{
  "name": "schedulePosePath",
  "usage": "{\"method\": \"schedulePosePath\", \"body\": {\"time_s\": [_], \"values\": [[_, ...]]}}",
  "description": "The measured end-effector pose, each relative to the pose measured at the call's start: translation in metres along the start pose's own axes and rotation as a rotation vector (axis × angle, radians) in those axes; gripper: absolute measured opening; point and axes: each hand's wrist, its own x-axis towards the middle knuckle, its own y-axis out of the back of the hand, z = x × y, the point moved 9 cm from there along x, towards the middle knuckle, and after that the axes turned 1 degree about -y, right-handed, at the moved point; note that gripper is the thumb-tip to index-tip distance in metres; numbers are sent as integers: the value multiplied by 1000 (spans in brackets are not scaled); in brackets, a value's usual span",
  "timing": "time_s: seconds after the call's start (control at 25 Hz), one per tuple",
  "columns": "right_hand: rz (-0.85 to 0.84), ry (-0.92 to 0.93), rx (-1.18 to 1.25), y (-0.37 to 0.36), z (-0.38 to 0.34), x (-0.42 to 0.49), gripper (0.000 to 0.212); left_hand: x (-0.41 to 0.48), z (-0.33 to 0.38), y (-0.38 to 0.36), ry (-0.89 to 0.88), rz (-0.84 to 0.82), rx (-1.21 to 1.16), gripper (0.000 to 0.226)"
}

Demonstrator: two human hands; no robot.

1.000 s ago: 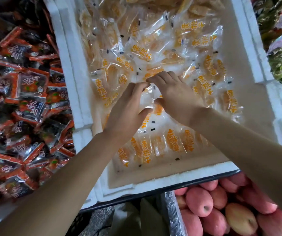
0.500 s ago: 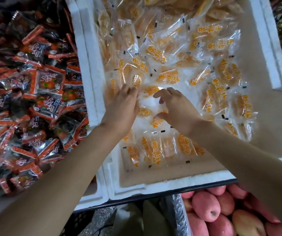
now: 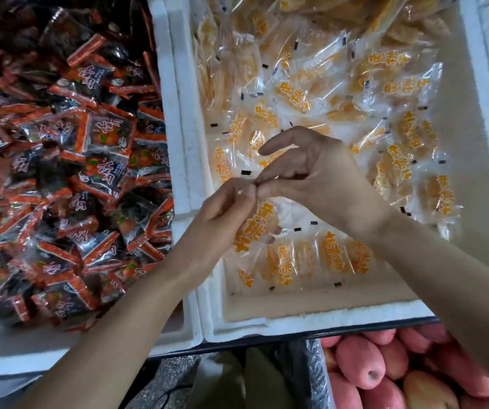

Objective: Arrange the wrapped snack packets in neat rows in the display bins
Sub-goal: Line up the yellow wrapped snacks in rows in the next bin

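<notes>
Foam bin (image 3: 184,143), one orange-print packet (image 3: 256,228) held up by both hands over the near row.
Far left, red-black packets (image 3: 69,172) lie jumbled in the neighbouring bin. Left hand (image 3: 222,214) pinches the packet's top seam with curled fingers. Right hand (image 3: 320,178) pinches the same seam between thumb and a finger, index lifted free. The packet hangs just above the near row (image 3: 325,258) along the front wall. A loose heap (image 3: 355,98) fills the back and right of the bin, and apples (image 3: 385,370) sit lower right. Likely risks: the grip is only on a slick film edge, so the packet may slip and land crooked. Hands pulling apart could split the seal. A careless set-down could shove row neighbours out of line.
</notes>
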Motion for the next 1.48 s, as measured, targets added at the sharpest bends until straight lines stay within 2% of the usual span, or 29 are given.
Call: {"method": "schedulePosePath", "body": {"time_s": [0.04, 0.12, 0.2, 0.28, 0.4, 0.48, 0.6, 0.76, 0.96, 1.08, 1.24, 1.32, 1.48], "values": [[7, 15, 20, -2, -2, 1, 34, -5, 1, 3, 15, -23, -35, 37], [69, 31, 59, -1, 0, 5, 31, -13, 5, 12, -11, -23, 42, 31], [172, 63, -40, 3, 9, 8, 24, -18, 14, 33, -85, 117, 123, 31], [182, 48, -375, -2, 29, 14, 18, -23, 21, 59, -154, 262, 128, 32], [-49, -48, -936, -27, 77, 19, 43, -31, 23, 80, -198, 344, 137, 29], [-45, 9, -1085, -33, 81, 24, 50, -34, 24, 85, -208, 362, 150, 27], [45, -11, -1048, -26, 69, 32, 47, -38, 24, 85, -207, 371, 143, 26], [170, -57, -880, -18, 54, 18, 36, -41, 20, 86, -204, 387, 121, 28], [61, -274, -545, -58, 82, 1, 60, -40, 14, 82, -194, 373, 88, 23], [130, -241, -468, -63, 78, 3, 61, -39, 14, 80, -202, 362, 104, 23], [195, -187, -549, -20, 62, 11, 40, -38, 15, 80, -205, 355, 82, 25], [186, -223, -636, 4, 68, 17, 32, -38, 16, 79, -212, 348, 78, 27], [90, -319, -665, 3, 88, 17, 36, -35, 11, 75, -192, 341, 71, 28]]}}
